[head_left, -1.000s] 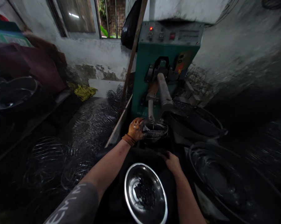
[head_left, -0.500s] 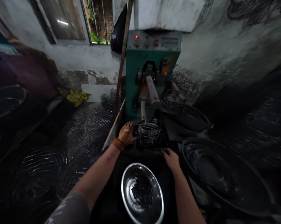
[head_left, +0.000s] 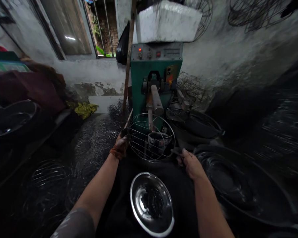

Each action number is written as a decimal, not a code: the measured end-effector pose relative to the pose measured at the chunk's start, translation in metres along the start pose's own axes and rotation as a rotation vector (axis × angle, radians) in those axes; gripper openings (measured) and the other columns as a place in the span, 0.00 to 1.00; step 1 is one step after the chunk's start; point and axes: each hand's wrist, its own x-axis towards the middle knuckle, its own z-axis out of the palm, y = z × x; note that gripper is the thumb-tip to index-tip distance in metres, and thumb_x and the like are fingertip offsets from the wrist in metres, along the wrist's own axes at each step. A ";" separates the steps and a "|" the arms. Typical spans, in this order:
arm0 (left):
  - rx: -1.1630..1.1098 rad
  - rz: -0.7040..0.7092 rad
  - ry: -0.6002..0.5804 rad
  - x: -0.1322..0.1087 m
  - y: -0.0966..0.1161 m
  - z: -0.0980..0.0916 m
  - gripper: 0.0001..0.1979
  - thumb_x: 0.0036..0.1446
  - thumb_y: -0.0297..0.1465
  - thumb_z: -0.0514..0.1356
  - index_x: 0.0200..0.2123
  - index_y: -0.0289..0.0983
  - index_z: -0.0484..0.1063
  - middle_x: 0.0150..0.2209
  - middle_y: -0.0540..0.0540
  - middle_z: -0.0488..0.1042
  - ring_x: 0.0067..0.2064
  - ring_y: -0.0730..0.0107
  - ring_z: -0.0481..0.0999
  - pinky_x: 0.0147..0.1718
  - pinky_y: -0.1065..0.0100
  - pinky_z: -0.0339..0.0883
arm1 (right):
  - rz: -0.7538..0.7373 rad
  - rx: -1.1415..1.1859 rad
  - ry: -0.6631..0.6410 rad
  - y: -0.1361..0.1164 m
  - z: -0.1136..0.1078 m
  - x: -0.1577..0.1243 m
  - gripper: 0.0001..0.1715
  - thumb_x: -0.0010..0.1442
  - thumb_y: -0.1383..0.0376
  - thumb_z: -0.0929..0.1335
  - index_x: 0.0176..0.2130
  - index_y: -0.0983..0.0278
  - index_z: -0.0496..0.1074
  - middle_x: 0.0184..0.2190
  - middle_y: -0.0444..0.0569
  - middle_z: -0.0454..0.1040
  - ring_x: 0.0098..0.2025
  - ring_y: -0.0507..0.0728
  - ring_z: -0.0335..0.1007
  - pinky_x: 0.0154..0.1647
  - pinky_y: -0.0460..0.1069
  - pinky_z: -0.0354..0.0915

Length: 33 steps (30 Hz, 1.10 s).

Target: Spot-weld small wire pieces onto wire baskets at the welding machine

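In the head view, my left hand (head_left: 121,144) wears an orange-brown glove with dark fingertips. Its fingers close on the left rim of a round wire rack (head_left: 139,136), a metal ring crossed by thin rods. The rack is tilted up in front of the lower electrode of a green spot welder (head_left: 157,62). Bare, my right hand (head_left: 190,162) pinches a short dark item whose kind I cannot make out; its tip points at the rack's right rim, and whether they touch is unclear. Below, a shiny metal bowl (head_left: 135,188) holds small dark wire pieces.
Big dark pans (head_left: 257,185) stand at the right. Heaped wire racks (head_left: 89,138) cover the floor at the left. A wooden pole (head_left: 128,76) leans beside the welder, and a white foam box (head_left: 167,21) sits on top of it.
The wire rack has come up and nearer, showing its round face. My left hand moved left and slightly down with it; my right hand shifted right. The camera view has also shifted.
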 end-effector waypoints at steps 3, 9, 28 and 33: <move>0.015 -0.034 -0.040 -0.002 0.003 -0.005 0.31 0.38 0.31 0.76 0.49 0.37 0.76 0.46 0.44 0.81 0.52 0.56 0.79 0.56 0.54 0.71 | -0.016 0.024 -0.072 -0.017 0.008 -0.009 0.39 0.50 0.31 0.71 0.31 0.65 0.78 0.18 0.44 0.64 0.22 0.53 0.54 0.21 0.48 0.53; 0.089 -0.090 -0.086 -0.006 0.001 -0.015 0.32 0.38 0.33 0.77 0.50 0.34 0.77 0.47 0.41 0.80 0.51 0.55 0.79 0.56 0.55 0.70 | 0.006 -0.006 -0.148 -0.038 0.019 -0.017 0.37 0.49 0.32 0.73 0.30 0.63 0.79 0.20 0.47 0.68 0.23 0.54 0.56 0.22 0.49 0.55; 0.106 -0.112 -0.272 -0.017 0.002 0.025 0.39 0.39 0.35 0.79 0.57 0.37 0.76 0.57 0.37 0.76 0.60 0.45 0.73 0.61 0.49 0.64 | 0.156 0.074 -0.462 -0.115 0.031 0.011 0.27 0.41 0.47 0.83 0.30 0.64 0.80 0.32 0.52 0.80 0.27 0.53 0.68 0.28 0.46 0.66; 0.139 -0.158 -0.113 -0.014 0.000 0.006 0.37 0.40 0.35 0.79 0.55 0.38 0.76 0.56 0.38 0.76 0.58 0.51 0.74 0.58 0.55 0.67 | 0.175 0.037 -0.305 -0.106 0.026 -0.011 0.27 0.39 0.47 0.83 0.29 0.62 0.79 0.31 0.52 0.81 0.30 0.56 0.73 0.33 0.48 0.72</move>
